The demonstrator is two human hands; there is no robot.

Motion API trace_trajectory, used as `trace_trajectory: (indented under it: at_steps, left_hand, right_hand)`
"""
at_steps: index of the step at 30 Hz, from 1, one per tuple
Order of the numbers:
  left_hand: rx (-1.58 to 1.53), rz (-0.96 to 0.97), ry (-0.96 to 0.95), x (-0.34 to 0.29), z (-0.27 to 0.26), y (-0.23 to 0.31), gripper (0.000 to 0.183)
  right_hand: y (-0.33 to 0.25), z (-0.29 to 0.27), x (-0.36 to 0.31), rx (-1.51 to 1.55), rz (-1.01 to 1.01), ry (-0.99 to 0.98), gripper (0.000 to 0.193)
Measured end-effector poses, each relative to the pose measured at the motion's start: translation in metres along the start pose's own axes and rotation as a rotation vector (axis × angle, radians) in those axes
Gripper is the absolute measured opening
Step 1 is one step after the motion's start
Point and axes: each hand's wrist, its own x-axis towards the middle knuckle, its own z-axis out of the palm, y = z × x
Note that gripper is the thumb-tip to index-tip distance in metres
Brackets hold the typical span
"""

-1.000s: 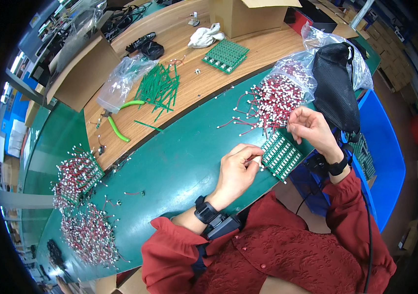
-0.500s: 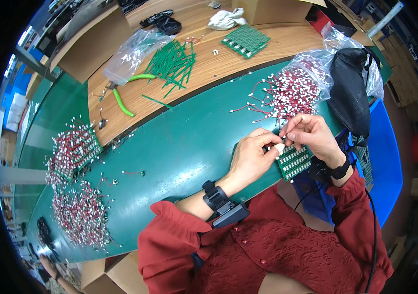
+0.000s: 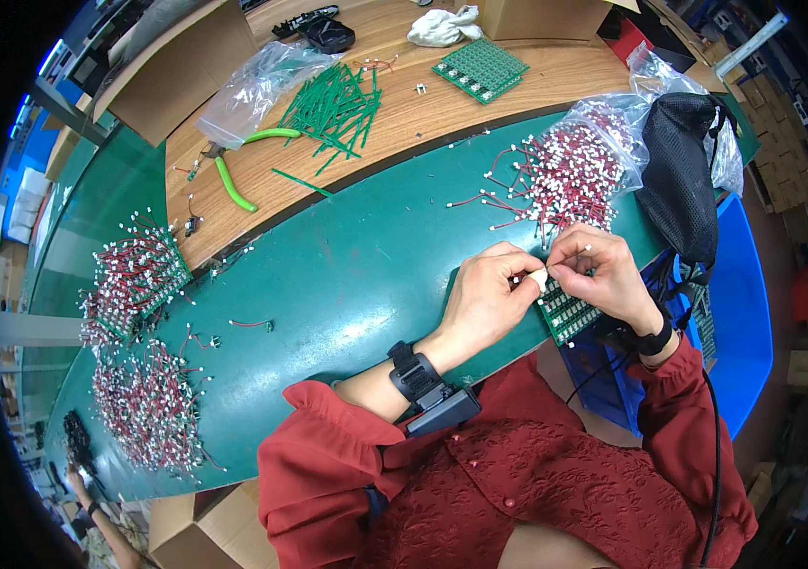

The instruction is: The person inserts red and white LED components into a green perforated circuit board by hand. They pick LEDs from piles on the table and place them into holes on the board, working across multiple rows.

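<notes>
My left hand (image 3: 489,296) is closed at the far left corner of a green circuit board panel (image 3: 567,319). Its thumb wears a white finger cover (image 3: 538,277), and small white tips show between the fingers. What exactly they grip is hidden. Over the panel's far edge, my right hand (image 3: 605,275) pinches a thin wire lead with a white connector (image 3: 587,248) poking up past the fingers. Both sets of fingertips nearly meet. Rows of pale square parts cover the panel. Just beyond the hands lies a pile of red wire leads with white connectors (image 3: 570,180).
Wired boards (image 3: 138,275) and a heap of wired pieces (image 3: 150,412) lie at left. Green-handled pliers (image 3: 233,185), green strips (image 3: 337,109) and another board panel (image 3: 481,71) rest on the wooden top. A blue bin (image 3: 740,322) stands at right; a co-worker's hand (image 3: 77,482) shows lower left.
My right fingers have closed into a tighter pinch, and a white connector now shows above them. My left hand has hardly moved. The co-worker's arm at lower left has shifted.
</notes>
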Motion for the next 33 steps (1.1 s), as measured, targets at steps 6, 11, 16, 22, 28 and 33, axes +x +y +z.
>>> trace_trajectory:
  at_steps: [6,11,16,22,28,33]
  left_hand:
    - [0.054,0.131,0.043,-0.003,-0.001,-0.005,0.011]
    - [0.148,0.22,0.044,-0.004,0.0,-0.009,0.011]
    - [0.137,0.175,0.036,-0.005,0.002,-0.007,0.01]
    - [0.148,0.2,0.053,-0.005,0.003,-0.009,0.007]
    - [0.141,0.189,0.053,-0.005,0.005,-0.011,0.006]
    - [0.136,0.207,0.057,-0.005,0.005,-0.012,0.005]
  right_hand:
    - [-0.002,0.0,-0.013,-0.058,0.11,0.034,0.007]
    - [0.0,0.0,-0.013,-0.248,0.014,0.12,0.009]
    - [-0.004,0.002,-0.013,-0.207,-0.08,0.056,0.01]
    - [-0.004,0.005,-0.01,-0.263,-0.085,0.072,0.01]
    - [-0.003,0.004,-0.011,-0.328,-0.066,0.077,0.011]
    - [-0.003,0.004,-0.01,-0.326,-0.068,0.05,0.012]
